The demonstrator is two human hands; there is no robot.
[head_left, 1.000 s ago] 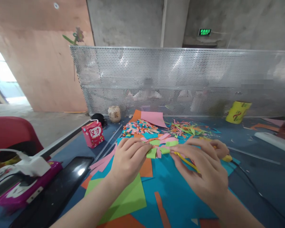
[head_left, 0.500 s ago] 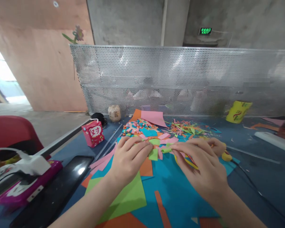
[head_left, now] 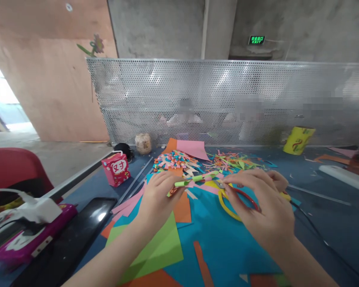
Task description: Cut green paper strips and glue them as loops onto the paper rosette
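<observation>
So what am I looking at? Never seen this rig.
No machine here: just a person's two bare hands, seen by a camera worn on the head, looking forward and down. All pictures share that one view. The left hand pinches a green-and-pink paper strip. The right hand holds red-and-yellow scissors. On the table lie a blue paper sheet, a light-green sheet, a heap of coloured snippets and thin paper shreds; a red carton stands at left.

A head-worn camera looks forward and down over the nearby table [head_left: 341,223] toward a perforated screen [head_left: 215,99]
</observation>
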